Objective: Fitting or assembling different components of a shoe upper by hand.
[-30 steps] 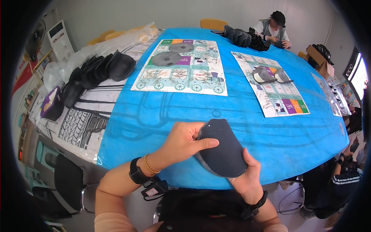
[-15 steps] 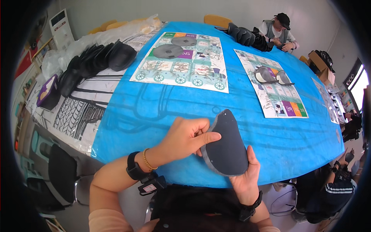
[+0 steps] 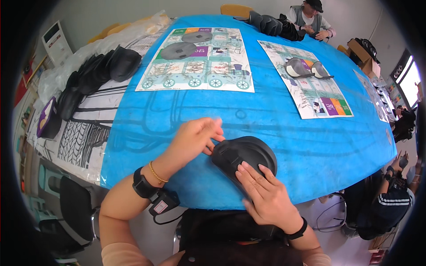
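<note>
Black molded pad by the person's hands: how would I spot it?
Find the blue table cover, then its near edge. There the right hand lies across the black molded pad. It is single, unlike the overlapping black pieces at left.

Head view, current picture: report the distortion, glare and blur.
In the head view, the blue table cover bows along its near edge and the corners fall to black; in the head view, the bright pane at right washes out to white; in the head view, the left hand looks slightly smeared at the fingertips.
</note>
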The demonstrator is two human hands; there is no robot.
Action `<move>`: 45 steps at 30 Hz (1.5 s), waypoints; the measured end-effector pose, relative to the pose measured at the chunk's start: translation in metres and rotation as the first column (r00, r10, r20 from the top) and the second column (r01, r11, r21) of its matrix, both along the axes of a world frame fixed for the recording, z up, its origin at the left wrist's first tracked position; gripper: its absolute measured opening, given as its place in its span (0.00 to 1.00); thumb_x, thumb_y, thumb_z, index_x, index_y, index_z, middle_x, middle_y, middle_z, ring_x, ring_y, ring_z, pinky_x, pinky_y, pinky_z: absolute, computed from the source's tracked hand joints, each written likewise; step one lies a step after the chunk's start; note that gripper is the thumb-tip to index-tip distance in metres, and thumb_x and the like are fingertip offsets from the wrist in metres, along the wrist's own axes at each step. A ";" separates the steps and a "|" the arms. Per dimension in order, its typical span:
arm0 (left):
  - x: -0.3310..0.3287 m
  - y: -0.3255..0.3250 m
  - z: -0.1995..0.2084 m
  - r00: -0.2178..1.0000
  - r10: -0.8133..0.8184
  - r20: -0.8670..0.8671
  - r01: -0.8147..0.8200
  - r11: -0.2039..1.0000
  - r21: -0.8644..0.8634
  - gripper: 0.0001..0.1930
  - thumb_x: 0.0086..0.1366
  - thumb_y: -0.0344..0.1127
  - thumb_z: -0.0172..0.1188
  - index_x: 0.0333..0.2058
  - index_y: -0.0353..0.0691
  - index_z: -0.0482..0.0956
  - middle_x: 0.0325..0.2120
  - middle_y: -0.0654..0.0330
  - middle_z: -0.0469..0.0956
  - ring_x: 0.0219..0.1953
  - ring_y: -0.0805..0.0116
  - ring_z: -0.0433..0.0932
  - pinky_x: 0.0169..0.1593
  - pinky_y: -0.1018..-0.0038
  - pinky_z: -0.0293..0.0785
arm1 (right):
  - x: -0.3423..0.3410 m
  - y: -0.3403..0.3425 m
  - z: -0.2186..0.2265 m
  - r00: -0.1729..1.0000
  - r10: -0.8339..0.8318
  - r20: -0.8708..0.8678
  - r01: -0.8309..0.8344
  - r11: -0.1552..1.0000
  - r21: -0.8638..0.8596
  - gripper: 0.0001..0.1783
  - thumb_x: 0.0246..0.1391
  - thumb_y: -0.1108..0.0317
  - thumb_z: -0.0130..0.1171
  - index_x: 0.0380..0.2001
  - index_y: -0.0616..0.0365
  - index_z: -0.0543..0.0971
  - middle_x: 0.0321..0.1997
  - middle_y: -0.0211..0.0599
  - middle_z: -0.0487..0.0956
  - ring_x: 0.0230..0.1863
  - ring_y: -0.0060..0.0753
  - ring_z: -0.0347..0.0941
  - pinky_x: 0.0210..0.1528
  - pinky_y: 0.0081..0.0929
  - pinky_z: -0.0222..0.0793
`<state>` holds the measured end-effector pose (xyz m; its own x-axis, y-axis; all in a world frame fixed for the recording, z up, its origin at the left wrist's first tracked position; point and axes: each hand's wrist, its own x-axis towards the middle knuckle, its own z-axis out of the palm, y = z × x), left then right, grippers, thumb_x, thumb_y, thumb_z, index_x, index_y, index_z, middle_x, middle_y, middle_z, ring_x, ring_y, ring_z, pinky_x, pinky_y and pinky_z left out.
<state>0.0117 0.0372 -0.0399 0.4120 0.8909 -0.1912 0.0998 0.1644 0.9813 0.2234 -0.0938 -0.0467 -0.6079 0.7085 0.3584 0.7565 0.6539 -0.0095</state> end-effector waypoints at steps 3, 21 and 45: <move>0.001 -0.008 -0.003 0.953 -0.050 -0.299 0.142 0.945 0.295 0.18 0.61 0.46 0.62 0.38 0.36 0.74 0.29 0.58 0.80 0.26 0.75 0.75 0.33 0.80 0.71 | 0.003 -0.007 0.011 0.994 0.068 -0.085 -0.092 0.943 -0.320 0.38 0.53 0.47 0.51 0.62 0.60 0.64 0.67 0.47 0.61 0.69 0.42 0.54 0.66 0.42 0.50; -0.028 -0.037 0.002 0.697 -0.392 -0.600 0.709 0.256 0.657 0.25 0.56 0.42 0.64 0.53 0.44 0.75 0.54 0.59 0.73 0.57 0.65 0.71 0.57 0.65 0.72 | -0.004 -0.024 -0.011 0.993 -0.040 0.114 0.060 0.983 -0.171 0.29 0.52 0.55 0.55 0.57 0.53 0.70 0.63 0.36 0.69 0.67 0.32 0.59 0.68 0.37 0.46; -0.030 -0.043 -0.005 0.865 0.026 -0.501 0.497 -0.178 0.849 0.06 0.52 0.28 0.64 0.31 0.39 0.81 0.29 0.62 0.81 0.33 0.73 0.81 0.36 0.79 0.80 | 0.023 0.026 0.032 0.950 0.230 -0.211 -0.284 0.917 -0.281 0.23 0.57 0.63 0.51 0.53 0.65 0.72 0.60 0.47 0.70 0.65 0.40 0.63 0.69 0.41 0.48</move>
